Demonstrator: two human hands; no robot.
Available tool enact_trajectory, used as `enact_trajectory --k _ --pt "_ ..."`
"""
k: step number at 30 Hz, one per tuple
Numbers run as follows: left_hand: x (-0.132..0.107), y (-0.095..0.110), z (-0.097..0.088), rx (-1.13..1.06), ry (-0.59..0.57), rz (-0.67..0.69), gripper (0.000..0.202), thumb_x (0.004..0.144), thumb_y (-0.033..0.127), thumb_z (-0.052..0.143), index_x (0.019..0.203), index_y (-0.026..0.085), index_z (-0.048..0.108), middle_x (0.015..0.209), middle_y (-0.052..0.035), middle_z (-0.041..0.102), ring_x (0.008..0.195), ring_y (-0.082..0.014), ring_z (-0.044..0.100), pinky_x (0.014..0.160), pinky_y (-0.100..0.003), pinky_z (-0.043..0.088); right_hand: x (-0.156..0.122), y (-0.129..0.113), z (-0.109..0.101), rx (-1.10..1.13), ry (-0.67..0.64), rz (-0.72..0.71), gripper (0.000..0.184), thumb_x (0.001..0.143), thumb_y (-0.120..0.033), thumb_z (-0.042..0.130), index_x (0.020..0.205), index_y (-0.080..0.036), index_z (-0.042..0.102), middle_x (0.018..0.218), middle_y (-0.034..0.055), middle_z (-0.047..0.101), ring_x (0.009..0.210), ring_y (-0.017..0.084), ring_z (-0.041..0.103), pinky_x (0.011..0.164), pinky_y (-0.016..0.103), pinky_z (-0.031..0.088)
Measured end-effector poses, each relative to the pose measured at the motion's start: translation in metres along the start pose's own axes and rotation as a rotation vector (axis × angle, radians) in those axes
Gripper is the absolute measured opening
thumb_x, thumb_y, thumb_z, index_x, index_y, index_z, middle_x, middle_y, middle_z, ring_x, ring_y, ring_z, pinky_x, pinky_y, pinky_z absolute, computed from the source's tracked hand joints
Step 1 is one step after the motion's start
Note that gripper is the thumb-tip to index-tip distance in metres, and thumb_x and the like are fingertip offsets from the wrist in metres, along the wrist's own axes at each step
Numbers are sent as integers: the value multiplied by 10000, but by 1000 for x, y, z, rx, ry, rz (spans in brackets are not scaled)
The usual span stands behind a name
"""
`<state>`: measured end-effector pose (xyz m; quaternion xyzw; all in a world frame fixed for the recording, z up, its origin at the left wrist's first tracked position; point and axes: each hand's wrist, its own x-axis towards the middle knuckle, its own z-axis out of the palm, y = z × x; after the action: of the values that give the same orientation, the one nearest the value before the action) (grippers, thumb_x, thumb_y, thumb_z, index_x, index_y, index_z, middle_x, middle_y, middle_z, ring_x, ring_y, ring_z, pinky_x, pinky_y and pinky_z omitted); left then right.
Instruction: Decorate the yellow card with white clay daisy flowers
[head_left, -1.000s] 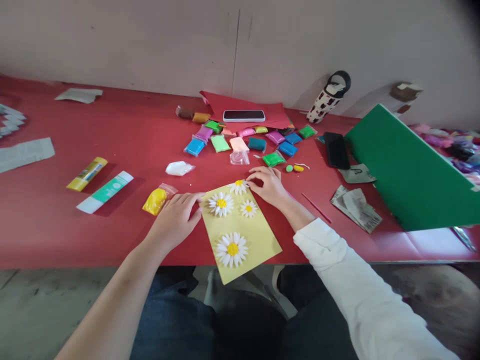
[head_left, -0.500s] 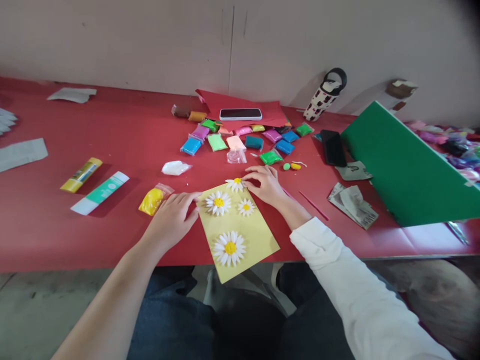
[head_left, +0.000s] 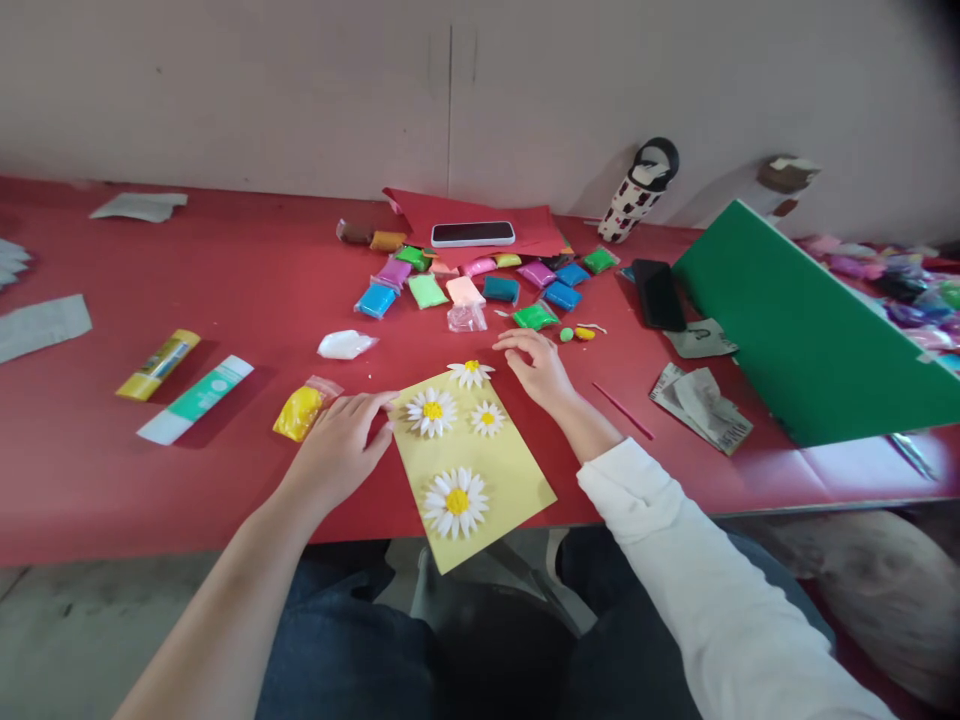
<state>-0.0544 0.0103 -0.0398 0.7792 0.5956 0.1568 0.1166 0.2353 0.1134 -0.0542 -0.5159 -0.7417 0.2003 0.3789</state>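
A pale yellow card (head_left: 504,480) lies at the table's front edge and carries several white paper-petalled daisies with yellow centres. The largest daisy (head_left: 455,503) sits low on the card, and a smaller one (head_left: 471,373) overhangs its top edge. My left hand (head_left: 337,450) rests with its fingertips at the card's left edge, next to a bag of yellow clay (head_left: 300,412). My right hand (head_left: 536,370) lies on the red table, just right of the top daisy and apart from it. Neither hand holds anything.
Several small packets of coloured clay (head_left: 465,290) are spread behind the card, near a phone (head_left: 472,234) on red paper. Two glue sticks (head_left: 193,400) lie at left. A green board (head_left: 810,330) leans at right, with a dark phone (head_left: 658,295) and a patterned bottle (head_left: 641,190) nearby.
My right hand has drawn back from the top daisy, moving up and right, with its fingers off the card. My left hand stays at the card's edge. The whole view has shifted slightly.
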Motion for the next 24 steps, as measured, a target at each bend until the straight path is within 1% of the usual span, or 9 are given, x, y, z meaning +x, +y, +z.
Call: enact_trajectory --k 2,5,10,13,17,21,24 --pt "0 1 -1 0 -2 -9 349 927 332 419 1231 205 533 1200 -80 641 1149 -279 554 1012 -470 427 0 2 -2 43 35 13 245 854 -203 482 916 -248 715 1115 50 687 1115 225 609 1054 437 382" --pt "0 1 -2 -1 -7 -26 326 929 342 428 1206 211 538 1208 -80 636 1152 -275 554 1004 -462 436 -1 4 -5 61 50 25 241 861 -224 481 908 -243 717 1113 55 684 1125 237 602 1052 454 382" --pt "0 -3 -2 -7 1 -26 303 926 354 438 1181 229 544 1214 -81 637 1155 -276 563 1011 -471 432 3 8 -9 25 32 7 252 869 -227 466 917 -250 712 1103 52 686 1127 240 600 1048 472 379" --pt "0 -4 -4 -5 4 -25 298 927 357 439 1171 227 549 1181 -81 653 1131 -273 582 989 -462 453 6 11 -9 16 17 -6 259 865 -214 463 921 -250 713 1098 54 693 1111 241 608 1031 477 383" --pt "1 -3 -8 4 21 -28 298 934 345 427 1183 239 550 1193 -68 659 1140 -259 596 973 -435 480 4 11 -7 20 2 -20 221 846 -216 518 913 -273 721 1088 34 704 1114 253 602 1037 501 342" --pt "2 -3 -8 9 44 -40 311 944 350 421 1211 243 539 1212 -66 654 1155 -250 596 971 -428 491 -1 7 -3 -43 -86 -99 188 844 -217 581 931 -292 730 1096 17 701 1088 228 602 1060 492 280" --pt "3 -4 -7 18 46 -25 298 939 340 429 1197 244 543 1204 -65 660 1154 -248 599 997 -447 476 -2 6 0 -122 -146 -161 153 884 -299 598 959 -290 731 1107 22 695 1067 212 599 1044 466 281"
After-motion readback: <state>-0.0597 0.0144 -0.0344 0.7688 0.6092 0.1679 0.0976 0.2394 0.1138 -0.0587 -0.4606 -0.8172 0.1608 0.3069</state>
